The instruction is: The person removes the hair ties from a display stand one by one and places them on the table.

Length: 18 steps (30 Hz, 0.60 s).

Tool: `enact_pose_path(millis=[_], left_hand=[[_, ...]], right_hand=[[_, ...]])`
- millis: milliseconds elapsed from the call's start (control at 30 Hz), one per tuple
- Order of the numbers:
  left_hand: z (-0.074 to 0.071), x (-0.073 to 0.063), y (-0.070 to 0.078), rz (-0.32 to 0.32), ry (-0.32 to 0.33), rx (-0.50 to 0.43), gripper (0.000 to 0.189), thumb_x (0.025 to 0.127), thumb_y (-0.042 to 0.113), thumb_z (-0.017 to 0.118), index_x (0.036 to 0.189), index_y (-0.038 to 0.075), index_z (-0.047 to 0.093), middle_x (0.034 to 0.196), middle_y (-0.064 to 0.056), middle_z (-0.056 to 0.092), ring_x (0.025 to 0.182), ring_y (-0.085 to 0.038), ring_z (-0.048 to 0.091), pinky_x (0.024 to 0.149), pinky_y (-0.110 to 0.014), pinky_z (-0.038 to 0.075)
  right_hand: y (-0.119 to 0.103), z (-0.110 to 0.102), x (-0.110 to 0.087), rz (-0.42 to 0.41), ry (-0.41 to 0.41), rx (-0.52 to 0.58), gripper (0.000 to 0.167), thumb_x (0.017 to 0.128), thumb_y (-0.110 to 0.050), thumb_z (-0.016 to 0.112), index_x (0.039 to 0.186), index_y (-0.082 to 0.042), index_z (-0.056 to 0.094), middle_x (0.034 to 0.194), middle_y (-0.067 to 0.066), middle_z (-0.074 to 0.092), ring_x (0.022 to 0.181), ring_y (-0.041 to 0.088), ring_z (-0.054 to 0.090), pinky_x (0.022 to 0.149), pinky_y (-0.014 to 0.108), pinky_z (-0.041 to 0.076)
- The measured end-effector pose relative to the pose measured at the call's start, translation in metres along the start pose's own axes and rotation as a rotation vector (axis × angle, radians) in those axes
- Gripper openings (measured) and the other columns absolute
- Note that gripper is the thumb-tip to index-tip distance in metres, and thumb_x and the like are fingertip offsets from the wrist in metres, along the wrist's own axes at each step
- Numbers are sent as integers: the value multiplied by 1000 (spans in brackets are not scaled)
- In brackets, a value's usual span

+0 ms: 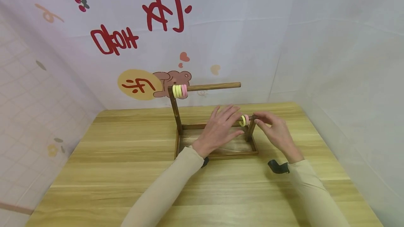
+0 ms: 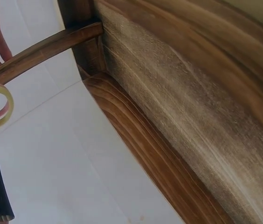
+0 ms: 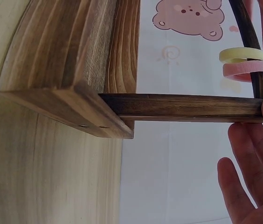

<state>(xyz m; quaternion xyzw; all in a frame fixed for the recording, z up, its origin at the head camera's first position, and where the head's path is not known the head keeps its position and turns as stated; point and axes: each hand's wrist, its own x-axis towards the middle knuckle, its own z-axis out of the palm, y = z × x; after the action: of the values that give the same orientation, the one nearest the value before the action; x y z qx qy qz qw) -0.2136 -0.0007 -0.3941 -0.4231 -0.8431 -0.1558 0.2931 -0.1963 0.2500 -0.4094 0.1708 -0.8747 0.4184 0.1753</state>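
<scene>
A dark wooden rack (image 1: 217,156) stands on the table, with a tray-like base and two posts. My right hand (image 1: 276,132) pinches the top of its short post (image 3: 183,108) between thumb and fingers, where the lower bar (image 3: 245,23) joins. On that bar hang a yellow ring band (image 3: 234,55) and a pink ring band (image 3: 236,71), close to the post. My left hand (image 1: 217,127) reaches over the base with fingers extended beside the lower bar, partly covering it in the head view.
The tall post (image 1: 175,111) carries an upper bar (image 1: 217,87) pointing right. Several yellow bands (image 1: 177,91) and pink bands (image 1: 184,90) sit at its left end. Behind the wooden table (image 1: 126,164) hangs a printed white cloth (image 1: 240,38). Another pale wall is at the right.
</scene>
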Motion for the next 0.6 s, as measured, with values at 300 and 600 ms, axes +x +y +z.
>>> enact_pose_path(millis=[300,600], left_hand=[[9,7,4,-28,-16,73,54,96,51,71,135,15,65,141,-6,63,141,-29,50,120,-58,32],[16,12,6,-64,-10,103,51,92,52,75,128,16,69,128,-2,71,132,-26,57,117,-54,38]], right_hand=[[1,1,-2,-10,-5,14,30,101,-10,68,130,-3,69,121,16,73,110,41,70,94,62,53],[5,2,-1,-20,9,6,29,101,-9,69,129,-3,70,120,15,74,109,38,71,91,59,55]])
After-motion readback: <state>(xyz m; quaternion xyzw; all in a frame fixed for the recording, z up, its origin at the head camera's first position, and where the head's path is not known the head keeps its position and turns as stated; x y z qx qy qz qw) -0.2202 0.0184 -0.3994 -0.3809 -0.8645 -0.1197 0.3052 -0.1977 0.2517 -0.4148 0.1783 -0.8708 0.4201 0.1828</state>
